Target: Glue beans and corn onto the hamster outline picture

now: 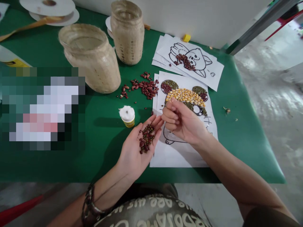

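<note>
My left hand [139, 143] lies palm up over the green table [101, 148], fingers stretched out, cupping a small heap of dark red and green beans [146, 138]. My right hand [182, 121] hovers just right of it with fingers curled in a pinch; what it holds is too small to make out. It is above a paper drawing of a bear [187, 126] whose head is filled with yellow corn kernels [184, 94] and whose ears hold dark beans. A small glue pot [127, 116] with a white top stands left of my hands.
Loose red beans [145, 86] lie on the table behind the hands. Two woven jars [92, 56] [127, 31] stand at the back. Another drawing with beans [189, 60] lies at the back right, and tape rolls [50, 9] at the back left. The table's right edge drops to a concrete floor.
</note>
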The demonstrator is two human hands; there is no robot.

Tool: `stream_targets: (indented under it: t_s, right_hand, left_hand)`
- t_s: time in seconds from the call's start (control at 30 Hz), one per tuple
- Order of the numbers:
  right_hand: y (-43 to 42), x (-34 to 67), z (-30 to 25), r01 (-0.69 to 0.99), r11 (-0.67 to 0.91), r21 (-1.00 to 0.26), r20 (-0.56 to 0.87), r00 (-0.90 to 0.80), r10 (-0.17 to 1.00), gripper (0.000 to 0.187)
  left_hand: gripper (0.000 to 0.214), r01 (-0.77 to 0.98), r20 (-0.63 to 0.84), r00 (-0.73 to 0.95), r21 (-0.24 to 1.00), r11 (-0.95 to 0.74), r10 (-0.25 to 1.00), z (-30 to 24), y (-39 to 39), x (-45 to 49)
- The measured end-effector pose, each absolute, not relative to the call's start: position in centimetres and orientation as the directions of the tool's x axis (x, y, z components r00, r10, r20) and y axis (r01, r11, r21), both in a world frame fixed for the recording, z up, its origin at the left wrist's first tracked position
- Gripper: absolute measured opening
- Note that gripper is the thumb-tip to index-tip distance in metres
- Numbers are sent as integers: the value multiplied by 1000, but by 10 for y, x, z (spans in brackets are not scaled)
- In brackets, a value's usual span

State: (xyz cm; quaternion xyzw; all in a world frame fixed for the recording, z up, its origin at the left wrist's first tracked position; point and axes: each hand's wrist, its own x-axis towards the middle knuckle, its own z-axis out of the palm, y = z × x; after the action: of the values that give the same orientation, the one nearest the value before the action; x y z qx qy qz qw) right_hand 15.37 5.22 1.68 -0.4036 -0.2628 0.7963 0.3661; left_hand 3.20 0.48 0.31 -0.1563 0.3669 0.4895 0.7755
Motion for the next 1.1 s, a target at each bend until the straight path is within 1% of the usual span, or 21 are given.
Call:
stream_targets:
  t_s: [0.07,0.13,0.2,0.23,0.27,0.3,0.33,0.37,0.43,0.5,0.53,0.6,0.67,0.73,0.8,0.93,1.0,1.1]
  right_hand:
    - [51,156,15,-290,-520,-804,-402,-379,833,35]
    - [51,159,13,-165,-394,-904,-333,-306,892,36]
    - [52,163,11,39,-205,-978,-209,-224,952,32]
    - [53,164,11,180,-92,-979,-129,-206,970,28]
    - [55,165,11,329,26,-944,-46,-210,977,23]
    - [57,165,12,470,139,-872,25,-240,971,18]
    - [59,164,14,586,240,-774,80,-285,955,13]
    - [62,162,15,672,323,-666,113,-337,935,9]
    - [70,154,17,764,443,-469,138,-432,891,11]
    - [81,144,17,799,515,-310,118,-505,855,18]
    - [87,139,16,799,544,-255,94,-540,837,20]
    - [99,129,12,796,581,-168,26,-586,810,24]
    - [108,121,6,788,605,-111,-28,-611,791,25]
    - [113,116,2,776,623,-94,-46,-629,776,23]
    - [116,115,-1,771,628,-105,-48,-635,771,22]
    - [121,114,0,796,593,-122,-50,-601,798,21]
    - [126,114,-1,787,601,-137,-15,-608,794,19]
    - [135,114,-4,738,656,-160,62,-655,753,18]
  left_hand:
    - [34,-872,-726,251,118,475,641,4,5,32]
    - [33,-873,-739,243,117,474,629,4,5,32]
    - [30,-876,-759,241,98,473,605,5,5,31]
    - [29,-879,-761,251,79,470,599,5,5,30]
    - [28,-883,-755,267,57,465,599,5,4,29]
    - [28,-887,-744,285,34,461,605,5,4,29]
    - [29,-889,-730,303,14,457,612,5,4,28]
    - [29,-891,-719,314,2,454,620,5,3,28]
    - [28,-892,-718,318,-4,452,620,5,3,28]
    - [27,-894,-727,307,1,448,614,6,2,28]
    - [27,-895,-731,301,5,445,613,7,2,28]
    - [27,-896,-739,293,10,444,607,9,3,28]
    - [27,-896,-745,286,15,443,603,10,3,27]
    - [27,-897,-748,282,16,442,600,10,3,27]
    - [27,-896,-747,286,14,443,601,9,2,27]
    - [27,-892,-732,300,13,452,612,8,1,26]
    - [26,-891,-734,300,11,453,609,8,1,25]
    - [26,-893,-737,302,3,450,605,8,2,25]
